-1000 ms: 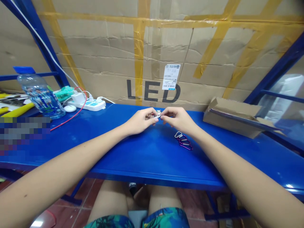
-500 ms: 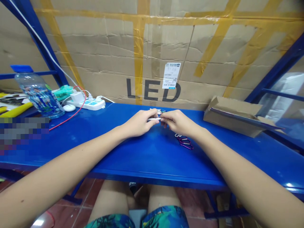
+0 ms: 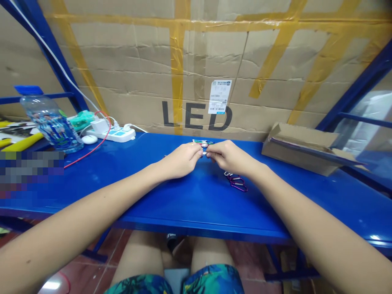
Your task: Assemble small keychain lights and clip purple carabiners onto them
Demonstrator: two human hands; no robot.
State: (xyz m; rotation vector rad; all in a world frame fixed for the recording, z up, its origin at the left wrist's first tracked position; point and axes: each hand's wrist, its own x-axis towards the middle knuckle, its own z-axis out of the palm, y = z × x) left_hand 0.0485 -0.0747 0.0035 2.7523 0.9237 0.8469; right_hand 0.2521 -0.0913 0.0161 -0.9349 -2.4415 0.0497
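My left hand [image 3: 181, 160] and my right hand [image 3: 229, 157] meet over the middle of the blue table [image 3: 171, 196]. Both pinch a small silvery metal piece [image 3: 204, 153] between their fingertips; its exact kind is too small to make out. Just behind the fingers lie a few thin coloured metal pieces [image 3: 202, 142] on the table. A small heap of purple and silver carabiner clips [image 3: 236, 181] rests on the table under my right wrist.
An open flat cardboard box [image 3: 303, 149] sits at the right. At the left stand a clear water bottle [image 3: 50, 122], a white power strip [image 3: 113, 132] with a red wire, and a white mouse [image 3: 90, 139]. A large taped "LED" carton [image 3: 196, 73] backs the table.
Both hands stayed joined on the small metal piece, shifting slightly; the right hand's fingers have closed in over it. The clips have not moved.
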